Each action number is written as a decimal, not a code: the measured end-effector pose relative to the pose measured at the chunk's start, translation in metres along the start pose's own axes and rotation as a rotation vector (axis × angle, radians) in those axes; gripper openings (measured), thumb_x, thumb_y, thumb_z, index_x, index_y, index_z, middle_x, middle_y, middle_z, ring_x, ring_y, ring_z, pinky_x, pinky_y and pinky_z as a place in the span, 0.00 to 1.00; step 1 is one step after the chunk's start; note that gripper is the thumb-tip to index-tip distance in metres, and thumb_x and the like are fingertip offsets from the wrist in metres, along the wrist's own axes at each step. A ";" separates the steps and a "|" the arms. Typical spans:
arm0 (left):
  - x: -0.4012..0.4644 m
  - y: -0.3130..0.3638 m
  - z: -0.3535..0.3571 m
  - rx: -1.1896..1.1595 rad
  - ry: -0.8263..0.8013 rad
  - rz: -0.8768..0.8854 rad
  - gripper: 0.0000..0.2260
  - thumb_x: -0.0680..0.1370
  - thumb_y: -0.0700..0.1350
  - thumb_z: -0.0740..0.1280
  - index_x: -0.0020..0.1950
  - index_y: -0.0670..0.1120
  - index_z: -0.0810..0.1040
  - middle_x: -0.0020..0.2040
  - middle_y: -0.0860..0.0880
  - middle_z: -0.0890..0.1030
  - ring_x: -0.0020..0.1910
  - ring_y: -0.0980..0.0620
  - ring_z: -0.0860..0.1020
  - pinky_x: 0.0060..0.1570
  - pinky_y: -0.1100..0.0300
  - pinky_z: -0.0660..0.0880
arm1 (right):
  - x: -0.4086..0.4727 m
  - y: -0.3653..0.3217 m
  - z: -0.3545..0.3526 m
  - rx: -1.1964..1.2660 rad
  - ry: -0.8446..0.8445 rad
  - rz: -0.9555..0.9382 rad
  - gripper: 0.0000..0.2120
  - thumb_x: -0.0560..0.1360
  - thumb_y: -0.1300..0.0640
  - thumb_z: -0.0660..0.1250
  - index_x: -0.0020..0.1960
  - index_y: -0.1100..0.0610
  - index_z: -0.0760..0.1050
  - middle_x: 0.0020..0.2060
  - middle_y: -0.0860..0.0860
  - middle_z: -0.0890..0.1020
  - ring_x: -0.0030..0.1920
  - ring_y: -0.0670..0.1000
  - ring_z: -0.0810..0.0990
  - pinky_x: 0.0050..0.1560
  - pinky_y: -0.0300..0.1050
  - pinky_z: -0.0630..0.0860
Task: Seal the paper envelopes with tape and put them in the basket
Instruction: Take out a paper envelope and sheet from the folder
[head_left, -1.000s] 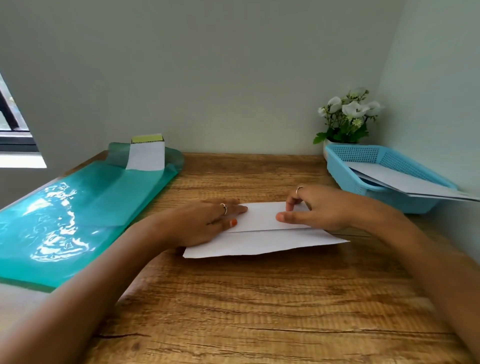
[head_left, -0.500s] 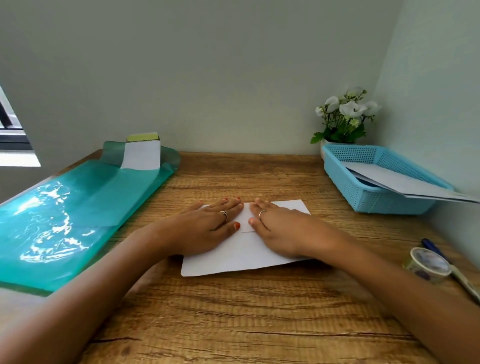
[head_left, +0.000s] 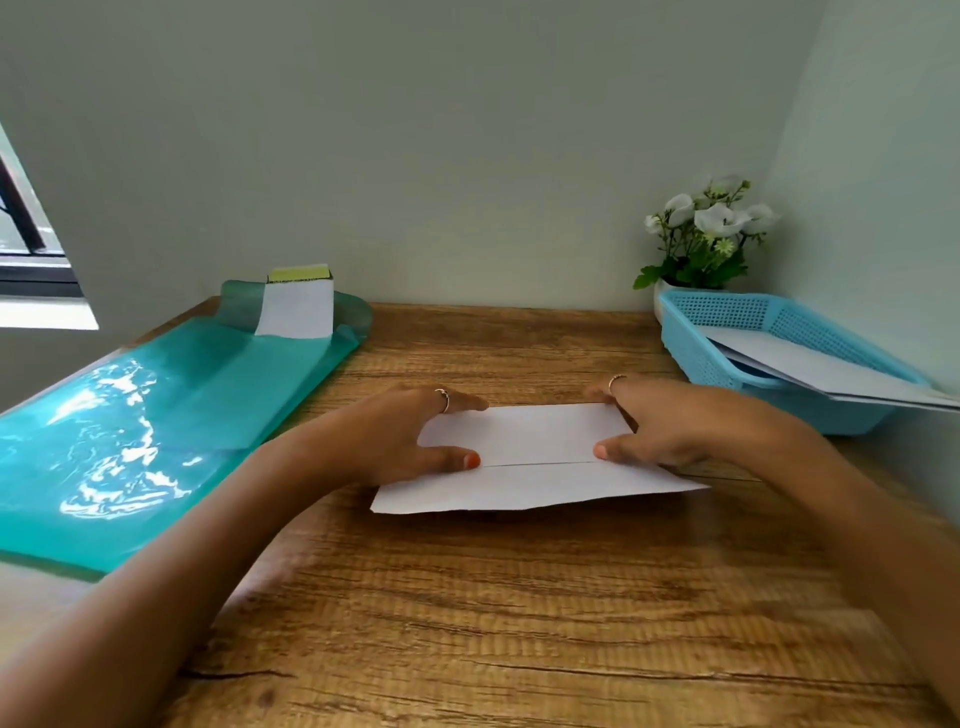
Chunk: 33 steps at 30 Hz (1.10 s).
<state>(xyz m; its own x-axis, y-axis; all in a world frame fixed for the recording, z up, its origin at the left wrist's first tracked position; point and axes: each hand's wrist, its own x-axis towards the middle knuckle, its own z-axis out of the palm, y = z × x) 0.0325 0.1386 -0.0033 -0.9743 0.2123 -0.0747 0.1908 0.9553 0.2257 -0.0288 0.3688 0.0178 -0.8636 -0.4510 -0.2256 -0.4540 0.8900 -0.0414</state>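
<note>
the white envelope (head_left: 535, 457) lies flat on the wooden bench (head_left: 519, 623), about mid-bench, its flap folded down so the flap edge runs as a thin line across the middle. the left hand (head_left: 410, 441) pins its left end, fingers (head_left: 462, 402) spread over the far edge and thumb pressed on the flap line; the right hand (head_left: 660, 426) mirrors it at the other end, thumb on the same line. neither hand grips anything, both lie open and press down on the paper.

this looks like the creasing step: flap closed and held, no tape on it yet as far as i can see. next would call for tape, and i can't spot a roll anywhere in view, so one hand must let go and reach for it while the other keeps the flap down.

off to the right sits the blue basket (head_left: 701, 338), already holding white envelopes (head_left: 831, 374) that overhang its near rim. a potted plant (head_left: 706, 239) stands behind it. to the left a teal plastic sleeve (head_left: 130, 415) lies along the bench, a small white pad (head_left: 296, 306) at its far end. the path to the basket looks open.
</note>
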 end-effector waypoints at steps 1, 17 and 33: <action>0.000 0.001 0.000 -0.018 -0.001 0.008 0.27 0.75 0.59 0.64 0.73 0.59 0.61 0.73 0.56 0.64 0.71 0.53 0.62 0.70 0.51 0.60 | 0.003 0.003 0.000 0.016 -0.001 -0.035 0.35 0.76 0.46 0.65 0.76 0.47 0.51 0.76 0.50 0.57 0.74 0.52 0.60 0.71 0.48 0.61; 0.000 0.003 -0.003 -0.083 -0.032 -0.002 0.28 0.74 0.57 0.66 0.72 0.55 0.61 0.70 0.54 0.67 0.67 0.54 0.66 0.66 0.56 0.63 | 0.031 0.004 -0.018 0.093 -0.208 -0.184 0.33 0.74 0.55 0.70 0.74 0.52 0.59 0.71 0.50 0.66 0.69 0.51 0.66 0.70 0.47 0.63; -0.005 -0.007 -0.006 -0.024 0.067 -0.142 0.48 0.65 0.66 0.70 0.76 0.56 0.48 0.76 0.51 0.57 0.73 0.47 0.59 0.71 0.46 0.58 | 0.022 -0.004 -0.021 0.024 0.220 -0.207 0.22 0.66 0.50 0.76 0.55 0.52 0.70 0.50 0.47 0.72 0.52 0.48 0.68 0.52 0.45 0.70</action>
<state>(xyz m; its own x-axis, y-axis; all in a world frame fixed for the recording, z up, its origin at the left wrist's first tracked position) 0.0355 0.1297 0.0009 -0.9973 0.0603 -0.0422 0.0485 0.9694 0.2407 -0.0503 0.3542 0.0335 -0.7812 -0.6243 0.0065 -0.6223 0.7778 -0.0879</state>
